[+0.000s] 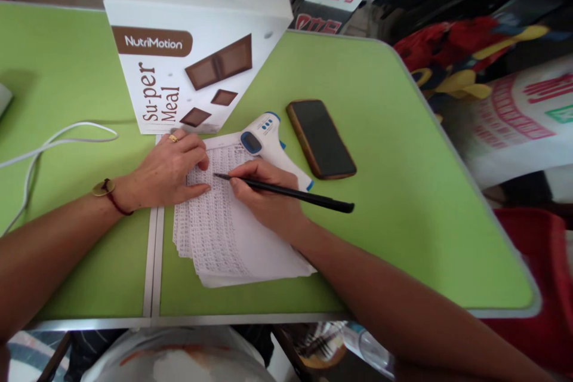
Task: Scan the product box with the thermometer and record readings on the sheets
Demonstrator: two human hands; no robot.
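A stack of paper sheets (219,239), its top sheet partly covered with dense handwriting, lies before me. My right hand (268,191) grips a black pen (308,196), its tip at the paper near the written lines. My left hand (174,170) rests over the upper left of the sheets, thumb and fingers apart, holding nothing. Just beyond the right hand lies a white and blue handheld thermometer (273,143), partly hidden by that hand and overlapping the sheets. Behind the left hand stands a white NutriMotion box (179,71).
A smartphone (321,138) in a brown case lies right of the thermometer. A white cable (67,131) curls on the left of the green table (403,221). A metal-edged seam (154,250) runs beside the papers. A printed white sack (528,113) stands beyond the right edge.
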